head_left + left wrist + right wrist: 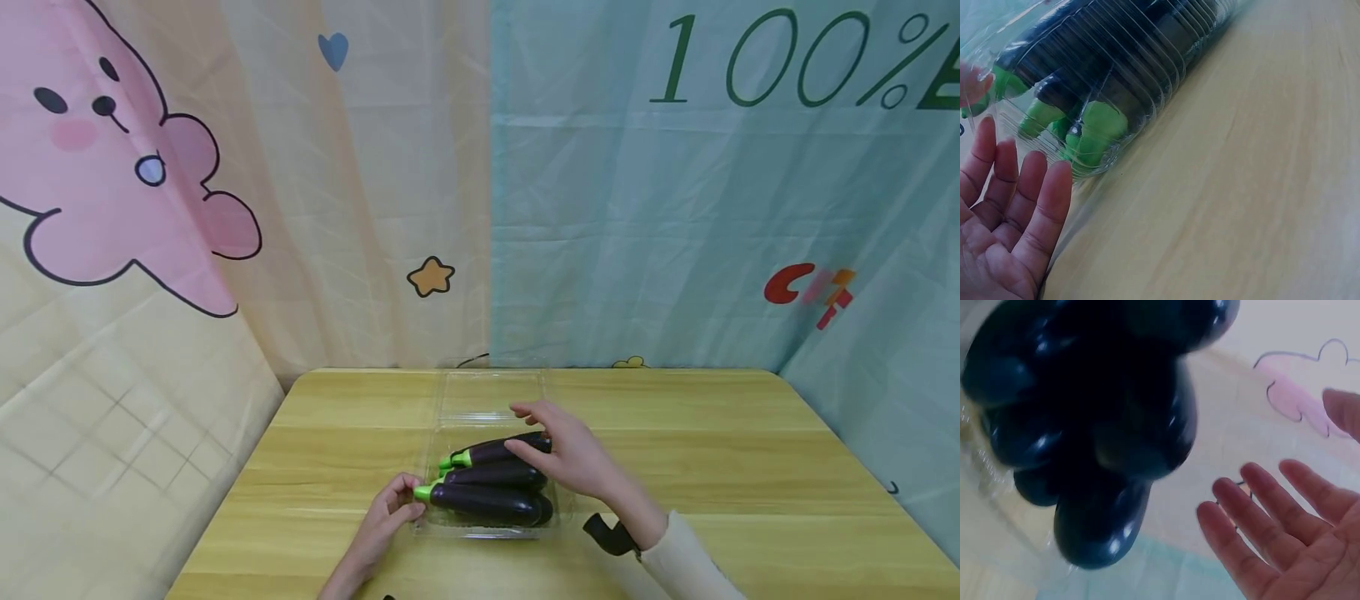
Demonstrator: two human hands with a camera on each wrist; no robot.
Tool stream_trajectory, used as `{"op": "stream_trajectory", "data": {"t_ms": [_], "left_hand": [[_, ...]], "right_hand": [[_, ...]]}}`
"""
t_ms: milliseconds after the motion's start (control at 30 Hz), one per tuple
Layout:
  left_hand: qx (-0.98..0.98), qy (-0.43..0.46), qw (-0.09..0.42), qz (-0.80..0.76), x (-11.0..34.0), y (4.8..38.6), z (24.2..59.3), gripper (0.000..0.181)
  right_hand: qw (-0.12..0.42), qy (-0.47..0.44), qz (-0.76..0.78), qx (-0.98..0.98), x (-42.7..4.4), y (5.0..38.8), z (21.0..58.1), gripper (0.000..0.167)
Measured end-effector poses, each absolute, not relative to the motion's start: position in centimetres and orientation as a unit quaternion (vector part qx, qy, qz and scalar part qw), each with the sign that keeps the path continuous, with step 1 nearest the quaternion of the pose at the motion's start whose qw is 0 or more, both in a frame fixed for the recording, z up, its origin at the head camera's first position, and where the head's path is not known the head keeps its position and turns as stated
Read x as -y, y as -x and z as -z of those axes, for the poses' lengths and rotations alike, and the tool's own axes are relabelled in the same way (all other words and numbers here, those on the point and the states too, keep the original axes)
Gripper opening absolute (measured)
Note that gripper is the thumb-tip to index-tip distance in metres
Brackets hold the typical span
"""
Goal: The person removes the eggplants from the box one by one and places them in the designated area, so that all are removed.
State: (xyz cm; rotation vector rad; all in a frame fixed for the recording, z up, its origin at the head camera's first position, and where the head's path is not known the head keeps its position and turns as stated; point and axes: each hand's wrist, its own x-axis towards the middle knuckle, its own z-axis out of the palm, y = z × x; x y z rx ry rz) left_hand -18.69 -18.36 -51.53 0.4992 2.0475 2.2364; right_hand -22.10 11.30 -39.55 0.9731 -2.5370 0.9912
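Note:
Several dark purple eggplants [491, 502] with green stems lie in a clear plastic container [487, 532], stems to the left. My left hand [386, 517] is at the container's left end, its fingertips at the wall beside the stems. In the left wrist view, four loosely extended fingers of the left hand [1013, 212] are by the ribbed clear container [1141, 69], with the green stems [1100, 134] inside. Over the right part of the eggplants is my right hand [573, 450], fingers spread. The right wrist view has the right hand [1291, 531] beside the rounded eggplant ends [1104, 519], a gap between them.
The container's clear lid [491, 392] lies folded back towards the rear of the wooden table [675, 467]. Behind the table hangs a printed curtain [600, 208], with another patterned cloth [135, 417] at the left. A black band [611, 535] is around the right wrist.

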Motion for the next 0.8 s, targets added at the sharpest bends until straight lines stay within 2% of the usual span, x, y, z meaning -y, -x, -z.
{"op": "stream_trajectory", "data": {"t_ms": [133,400,800], "left_hand": [[-0.661,-0.168,0.041,-0.731,18.4,18.7,51.5,0.024],[-0.663,-0.166,0.043,-0.729,18.4,18.7,51.4,0.025],[-0.662,-0.165,0.049,-0.729,18.4,18.6,51.3,0.025]], "right_hand": [[0.072,-0.366,-0.291,0.881,-10.5,21.1,39.2,0.052],[0.007,-0.393,-0.224,0.892,-9.6,20.0,39.5,0.057],[0.052,-0.431,-0.163,0.886,-8.6,19.5,41.1,0.06]]}}
